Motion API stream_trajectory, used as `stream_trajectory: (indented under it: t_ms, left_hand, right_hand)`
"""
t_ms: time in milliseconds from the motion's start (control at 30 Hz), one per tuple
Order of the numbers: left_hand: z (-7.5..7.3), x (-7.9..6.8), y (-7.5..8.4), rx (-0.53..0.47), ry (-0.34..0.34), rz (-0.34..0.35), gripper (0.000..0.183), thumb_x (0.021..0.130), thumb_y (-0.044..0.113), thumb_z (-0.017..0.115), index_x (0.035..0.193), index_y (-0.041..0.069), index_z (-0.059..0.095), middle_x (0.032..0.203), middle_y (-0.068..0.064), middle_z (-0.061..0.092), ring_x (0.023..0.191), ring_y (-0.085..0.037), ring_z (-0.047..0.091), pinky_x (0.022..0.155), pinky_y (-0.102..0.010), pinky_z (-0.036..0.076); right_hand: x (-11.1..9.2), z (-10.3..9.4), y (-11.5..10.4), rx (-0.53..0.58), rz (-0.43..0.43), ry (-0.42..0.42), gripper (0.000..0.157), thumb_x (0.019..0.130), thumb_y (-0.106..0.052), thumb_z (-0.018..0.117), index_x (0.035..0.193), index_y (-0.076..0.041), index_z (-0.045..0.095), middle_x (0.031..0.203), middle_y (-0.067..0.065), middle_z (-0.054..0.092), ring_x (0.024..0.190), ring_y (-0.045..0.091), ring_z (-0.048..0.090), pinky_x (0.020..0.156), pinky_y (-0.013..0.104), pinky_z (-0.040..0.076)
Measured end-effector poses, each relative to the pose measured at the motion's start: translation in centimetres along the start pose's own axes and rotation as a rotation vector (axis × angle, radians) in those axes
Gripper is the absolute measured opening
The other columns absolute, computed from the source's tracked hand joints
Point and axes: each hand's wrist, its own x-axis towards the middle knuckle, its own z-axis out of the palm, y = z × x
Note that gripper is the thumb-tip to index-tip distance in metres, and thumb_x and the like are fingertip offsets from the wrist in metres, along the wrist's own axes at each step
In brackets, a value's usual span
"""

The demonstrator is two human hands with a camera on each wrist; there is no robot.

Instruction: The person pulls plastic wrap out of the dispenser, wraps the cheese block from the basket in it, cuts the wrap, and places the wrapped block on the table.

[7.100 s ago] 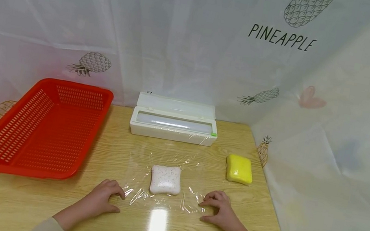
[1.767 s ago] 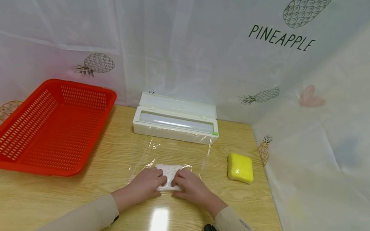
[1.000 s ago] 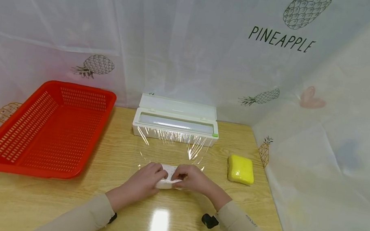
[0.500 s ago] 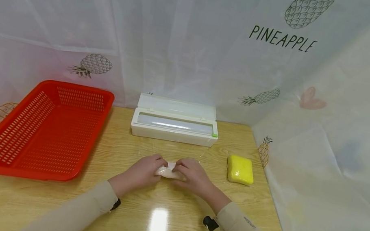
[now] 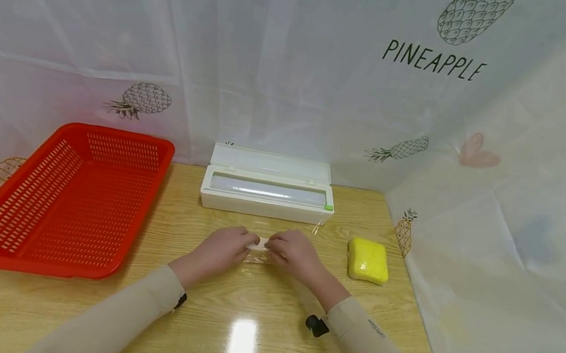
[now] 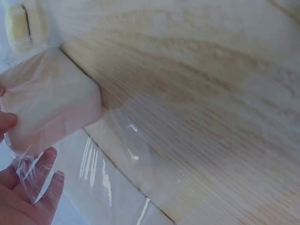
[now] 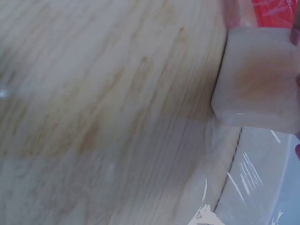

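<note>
A white speckled pillow-shaped block (image 5: 258,244), with cling film around it, is held between both hands at mid-table and tilted up. My left hand (image 5: 225,248) grips its left end, and in the left wrist view film is stretched over the fingertips (image 6: 49,154) beside the block (image 6: 56,101). My right hand (image 5: 297,258) grips the right end; only bits of its fingers enter the right wrist view. Clear cling film (image 6: 133,145) runs from the block toward the white dispenser box (image 5: 263,207), which stands lid-up with its roll (image 5: 266,190) showing.
To the right lies a yellow block (image 5: 367,259) with a shiny film surface. A red perforated basket (image 5: 34,267) stands on the left of the wooden table (image 5: 186,336). A printed curtain (image 5: 289,76) hangs behind and along the right side.
First the hands were apart, beside the flat block on its film. They then took hold of the block, tilted it up and moved it away from me toward the dispenser.
</note>
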Motion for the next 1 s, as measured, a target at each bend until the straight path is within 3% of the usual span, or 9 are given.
stream_trajectory:
  t_ms: [233,400,500,667,767,1000]
  left_hand:
    - [-0.5,0.7,-0.2,0.146,0.079,0.075,0.015,0.092,0.009,0.068,0.106,0.01,0.072,0.121,-0.01,0.057,0.116,-0.03,0.052,0.093,-0.044,0.047]
    - [-0.4,1.2,-0.4,0.301,0.041,0.115,0.025,0.087,-0.001,0.07,0.112,0.006,0.069,0.115,-0.006,0.058,0.113,-0.027,0.05,0.095,-0.046,0.044]
    - [-0.1,1.5,-0.8,0.295,0.02,0.09,0.035,0.085,-0.004,0.071,0.117,0.007,0.063,0.115,-0.006,0.06,0.111,-0.027,0.053,0.094,-0.046,0.044]
    - [0.5,1.9,-1.3,0.271,0.042,0.049,0.029,0.093,0.024,0.069,0.117,0.011,0.061,0.111,-0.006,0.063,0.108,-0.027,0.058,0.093,-0.047,0.044]
    - [0.6,1.9,-1.4,0.3,0.043,0.036,0.039,0.091,0.036,0.069,0.119,0.01,0.061,0.112,-0.006,0.063,0.108,-0.027,0.059,0.095,-0.049,0.043]
    - [0.8,1.8,-1.5,0.342,0.008,0.016,0.045,0.087,0.025,0.076,0.126,0.011,0.058,0.122,-0.006,0.058,0.118,-0.028,0.054,0.103,-0.052,0.038]
  right_hand:
    - [0.0,0.1,0.2,-0.067,0.098,-0.106,0.025,0.082,-0.024,0.08,0.103,-0.01,0.077,0.105,0.004,0.06,0.097,0.022,0.055,0.089,0.038,0.045]
    - [0.2,0.2,0.5,-0.098,0.165,-0.197,0.035,0.085,-0.032,0.077,0.113,-0.011,0.073,0.105,0.001,0.057,0.101,0.021,0.051,0.094,0.039,0.041]
    - [0.3,0.4,0.9,-0.128,0.204,-0.226,0.042,0.084,-0.037,0.077,0.117,-0.012,0.068,0.109,0.001,0.06,0.106,0.021,0.052,0.096,0.039,0.04]
    - [0.2,0.8,1.3,-0.156,0.246,-0.263,0.05,0.082,-0.043,0.078,0.117,-0.012,0.061,0.116,0.003,0.06,0.112,0.024,0.051,0.1,0.042,0.038]
    - [0.2,1.1,1.3,-0.166,0.289,-0.305,0.055,0.081,-0.047,0.077,0.119,-0.012,0.06,0.121,0.004,0.058,0.115,0.025,0.05,0.102,0.043,0.036]
    - [0.5,1.8,1.4,-0.16,0.396,-0.35,0.058,0.084,-0.051,0.072,0.127,-0.013,0.058,0.13,0.004,0.055,0.122,0.024,0.046,0.108,0.044,0.029]
